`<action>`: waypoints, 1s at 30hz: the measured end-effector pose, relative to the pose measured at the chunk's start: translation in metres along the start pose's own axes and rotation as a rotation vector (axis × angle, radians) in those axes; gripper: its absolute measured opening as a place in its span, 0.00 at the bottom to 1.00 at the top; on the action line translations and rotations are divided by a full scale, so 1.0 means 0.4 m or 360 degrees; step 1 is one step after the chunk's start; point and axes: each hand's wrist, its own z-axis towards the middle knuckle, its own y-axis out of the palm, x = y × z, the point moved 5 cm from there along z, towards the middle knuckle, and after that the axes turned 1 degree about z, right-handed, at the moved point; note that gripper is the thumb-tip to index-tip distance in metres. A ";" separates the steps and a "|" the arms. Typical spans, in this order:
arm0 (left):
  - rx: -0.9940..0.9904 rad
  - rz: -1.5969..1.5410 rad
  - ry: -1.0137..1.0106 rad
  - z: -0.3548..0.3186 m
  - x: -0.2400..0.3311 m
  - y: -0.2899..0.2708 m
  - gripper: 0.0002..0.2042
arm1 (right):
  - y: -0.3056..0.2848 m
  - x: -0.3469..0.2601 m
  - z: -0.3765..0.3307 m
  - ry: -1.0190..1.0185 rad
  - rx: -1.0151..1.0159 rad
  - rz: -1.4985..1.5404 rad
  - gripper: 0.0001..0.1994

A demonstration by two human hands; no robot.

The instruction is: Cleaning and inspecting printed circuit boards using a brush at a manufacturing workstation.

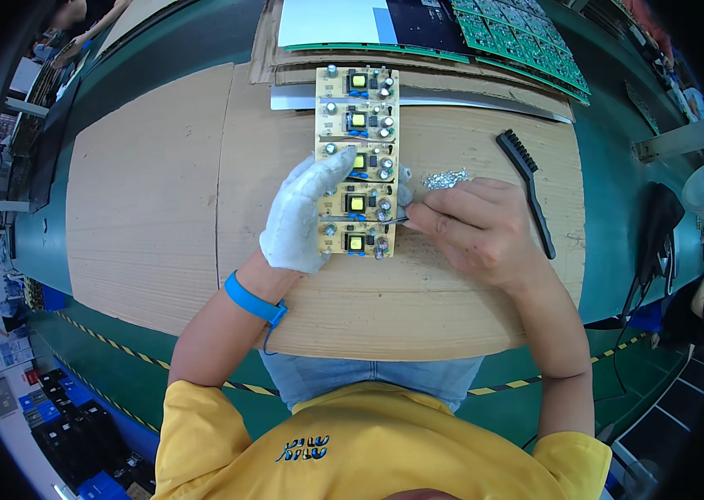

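The long yellow panel of five small populated circuit boards (357, 162) lies lengthwise on the sheet of brown corrugated cardboard (152, 200) that covers the green bench. The left hand (302, 212), in a white fabric glove and with a blue strap at the wrist, lies flat on the panel's near left part, fingers stretched out and pressing down rather than closed on anything. The bare right hand (473, 225) has its fingers pinched shut on a thin metal tool (397, 219), tweezers or a small cutter as far as I can tell, whose tip meets the right edge of the second board from the near end.

The tip works close among small upright capacitors; I'd say a slip could bend or knock one, or scratch the board. If the gloved hand eases off, the panel could slide on the cardboard or flex along its joins.

A little heap of shiny metal scraps (445, 178) lies loose just beyond the right hand; a stray sleeve or knuckle could scatter them onto the boards. A black brush (527, 187) lies to the right.

No box, tray or bin stands within reach; everything lies loose on the cardboard.
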 end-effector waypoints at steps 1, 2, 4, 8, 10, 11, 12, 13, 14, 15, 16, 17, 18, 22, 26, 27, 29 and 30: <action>0.0011 0.0004 0.0001 0.000 0.000 0.000 0.21 | 0.001 0.002 0.000 0.0009 0.0001 0.0019 0.12; 0.0022 0.0009 0.0001 0.000 0.000 0.000 0.22 | 0.002 0.004 0.000 0.0017 0.0002 0.0038 0.12; 0.0012 -0.0011 0.0035 0.005 0.000 -0.007 0.22 | 0.005 0.005 -0.001 0.0024 0.0005 0.0056 0.12; -0.0014 -0.0058 0.0113 0.013 0.013 -0.014 0.22 | 0.006 0.010 0.003 0.0171 0.0092 0.0102 0.12; -0.0022 -0.0059 0.0140 0.010 0.020 -0.015 0.22 | -0.007 0.012 0.008 0.0196 0.0133 0.0090 0.12; -0.0019 -0.0061 0.0148 0.009 0.022 -0.016 0.22 | -0.011 0.012 0.010 0.0208 0.0153 0.0085 0.12; -0.0022 -0.0040 0.0166 0.008 0.023 -0.015 0.22 | -0.012 0.011 0.010 0.0199 0.0152 0.0088 0.12; -0.0025 -0.0019 0.0183 0.007 0.023 -0.015 0.23 | -0.011 0.012 0.008 0.0202 0.0142 0.0088 0.12; -0.0032 0.0000 0.0199 0.008 0.023 -0.014 0.23 | -0.011 0.013 0.007 0.0207 0.0131 0.0084 0.12; -0.0031 0.0000 0.0204 0.009 0.021 -0.014 0.23 | -0.009 0.014 0.007 0.0213 0.0120 0.0081 0.12; -0.0057 0.0004 0.0209 0.010 0.018 -0.012 0.25 | -0.006 0.013 0.007 0.0208 0.0120 0.0082 0.12; -0.0082 0.0008 0.0212 0.011 0.015 -0.012 0.26 | -0.002 0.012 0.006 0.0203 0.0117 0.0101 0.13; -0.0107 0.0014 0.0213 0.012 0.012 -0.013 0.27 | 0.002 0.011 0.005 0.0200 0.0115 0.0121 0.13; -0.0173 -0.0008 0.0208 0.012 0.012 -0.006 0.32 | -0.005 0.010 0.012 0.0179 0.0096 0.0130 0.13; -0.0198 -0.0021 0.0232 0.015 0.012 -0.010 0.34 | -0.005 0.011 0.010 0.0173 0.0107 0.0151 0.14; -0.0201 -0.0019 0.0235 0.017 0.012 -0.011 0.34 | -0.005 0.012 0.010 0.0171 0.0114 0.0160 0.14; -0.0187 -0.0068 0.0188 0.021 0.008 -0.013 0.34 | -0.007 0.012 0.008 0.0152 0.0121 0.0156 0.14; -0.0180 -0.0092 0.0165 0.021 0.006 -0.014 0.34 | -0.008 0.011 0.007 0.0136 0.0127 0.0154 0.15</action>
